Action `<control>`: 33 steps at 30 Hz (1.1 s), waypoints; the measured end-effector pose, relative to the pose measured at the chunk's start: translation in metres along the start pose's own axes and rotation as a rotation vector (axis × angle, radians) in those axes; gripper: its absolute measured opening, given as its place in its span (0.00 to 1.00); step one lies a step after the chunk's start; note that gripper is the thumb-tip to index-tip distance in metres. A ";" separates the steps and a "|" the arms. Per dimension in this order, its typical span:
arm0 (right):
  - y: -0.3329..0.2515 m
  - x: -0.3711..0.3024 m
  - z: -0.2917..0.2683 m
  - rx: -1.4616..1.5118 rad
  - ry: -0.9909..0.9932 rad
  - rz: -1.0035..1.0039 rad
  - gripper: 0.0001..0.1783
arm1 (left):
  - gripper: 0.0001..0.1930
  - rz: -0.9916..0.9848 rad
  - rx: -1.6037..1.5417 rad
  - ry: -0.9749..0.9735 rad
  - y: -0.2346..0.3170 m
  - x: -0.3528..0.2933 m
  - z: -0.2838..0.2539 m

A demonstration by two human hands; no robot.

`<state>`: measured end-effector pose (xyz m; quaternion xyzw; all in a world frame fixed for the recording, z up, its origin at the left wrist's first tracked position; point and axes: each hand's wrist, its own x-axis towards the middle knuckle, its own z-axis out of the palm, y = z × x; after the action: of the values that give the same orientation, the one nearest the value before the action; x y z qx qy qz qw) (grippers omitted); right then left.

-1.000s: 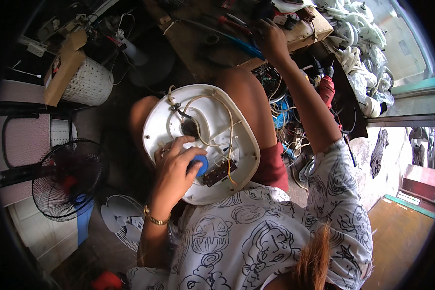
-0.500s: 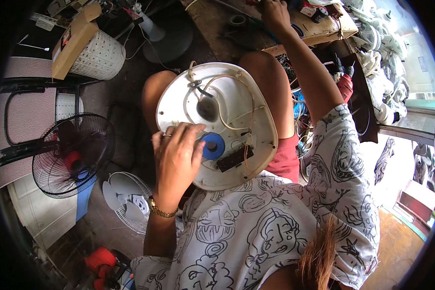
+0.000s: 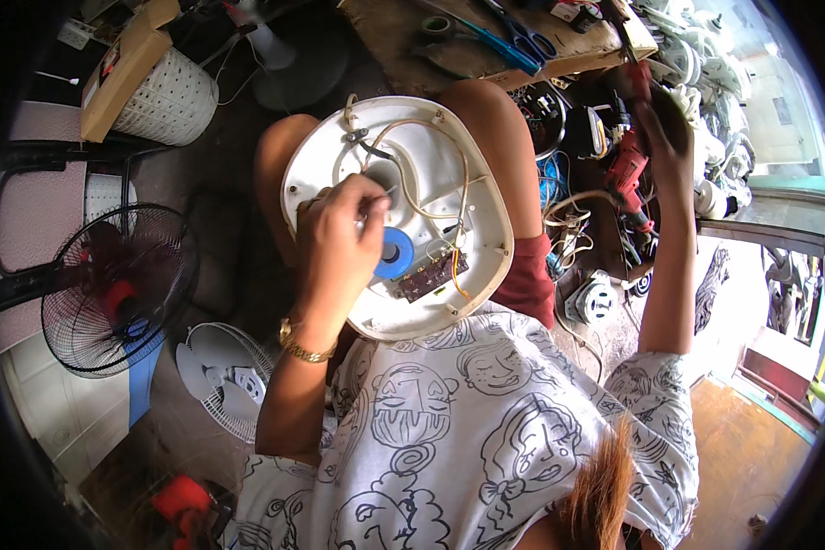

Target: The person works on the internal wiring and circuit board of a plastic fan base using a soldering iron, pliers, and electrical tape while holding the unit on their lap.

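A: Where's the white base (image 3: 438, 197)?
B: Across the thighs (image 3: 493, 128), hollow side up; prob. so they steady it & its inside faces the eyes.
A: Hands?
B: L hand (image 3: 339, 222) over its left side, fingers curled, thumb near index; can't tell what's pinched, if anything. R hand (image 3: 667, 133), far right, wrapped round a red-handled tool (image 3: 639, 82), dim & blurry; held well clear of the base.
A: Base's look?
B: Off-white, rounded, a bit grubby. Beige wires (image 3: 468, 179) loop inside; dark circuit board (image 3: 433, 278) toward the near edge, blue spool (image 3: 395, 254) just left of it.
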<state>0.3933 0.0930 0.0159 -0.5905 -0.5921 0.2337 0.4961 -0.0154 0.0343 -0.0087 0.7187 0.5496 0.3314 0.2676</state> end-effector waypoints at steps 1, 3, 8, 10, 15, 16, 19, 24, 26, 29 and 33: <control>-0.004 -0.016 -0.005 0.154 -0.042 0.232 0.16 | 0.02 0.006 -0.071 0.038 -0.001 -0.008 -0.006; -0.018 -0.048 -0.002 0.284 -0.053 0.432 0.21 | 0.02 -0.068 -0.333 0.053 -0.006 -0.024 -0.008; -0.051 -0.112 0.045 0.597 -0.361 0.680 0.28 | 0.06 -0.143 -0.629 0.090 -0.001 -0.048 -0.007; -0.059 -0.127 0.068 0.593 -0.578 0.510 0.30 | 0.06 -0.153 -0.693 0.128 -0.003 -0.052 -0.010; -0.084 -0.149 0.105 0.634 -0.879 0.305 0.31 | 0.04 -0.110 -0.591 0.251 -0.008 -0.053 -0.006; -0.083 -0.151 0.105 0.603 -0.938 0.349 0.30 | 0.04 -0.041 -0.456 0.229 -0.009 -0.054 -0.004; -0.056 -0.160 0.099 0.391 -0.869 0.116 0.27 | 0.05 0.013 -0.196 0.081 0.003 -0.056 -0.003; -0.056 -0.152 0.086 0.397 -0.853 0.217 0.17 | 0.05 0.142 0.101 -0.045 0.010 -0.067 0.001; -0.059 -0.149 0.085 0.412 -0.801 0.252 0.16 | 0.04 0.064 0.026 -0.095 0.016 -0.070 0.000; -0.055 -0.148 0.082 0.612 -0.748 0.306 0.16 | 0.04 0.044 -0.034 -0.068 0.017 -0.070 -0.002; -0.061 -0.144 0.069 0.579 -0.631 0.352 0.17 | 0.04 0.068 0.108 -0.074 0.016 -0.067 -0.006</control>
<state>0.2783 -0.0313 -0.0038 -0.4193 -0.5151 0.6384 0.3890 -0.0215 -0.0343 -0.0052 0.7621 0.5317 0.2832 0.2370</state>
